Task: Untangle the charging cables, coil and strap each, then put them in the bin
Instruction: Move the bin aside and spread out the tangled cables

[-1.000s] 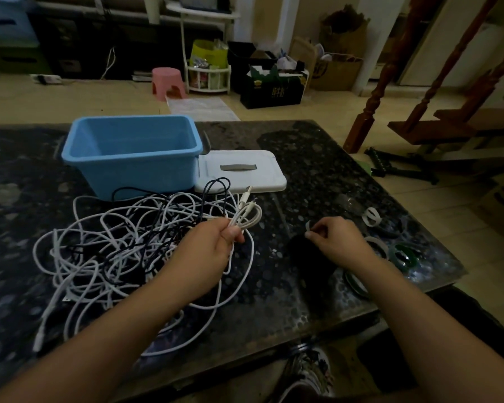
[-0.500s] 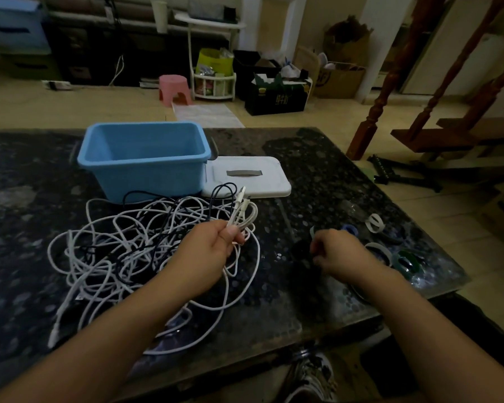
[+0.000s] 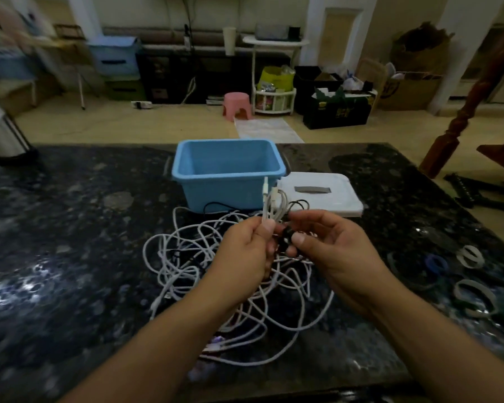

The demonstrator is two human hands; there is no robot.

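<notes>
Above the cable pile (image 3: pixel 230 274) on the table (image 3: pixel 70 257), I see both hands raised and nearly touching. Left hand (image 3: pixel 245 251): fingers curled, thumb pinching a small white coil (image 3: pixel 274 205) with plugs sticking up. Right hand (image 3: pixel 332 251): thumb and forefinger pinch a black strap (image 3: pixel 285 239) against the coil, other fingers loosely spread, palm turned left. Blue bin (image 3: pixel 230 173) sits just behind the pile, lid (image 3: pixel 326 196) beside it. Spare straps (image 3: pixel 472 295) lie far right.

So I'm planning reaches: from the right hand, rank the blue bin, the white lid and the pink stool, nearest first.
From the right hand:
1. White lid, just beyond it.
2. Blue bin, beyond and left.
3. Pink stool, far back on the floor.
</notes>
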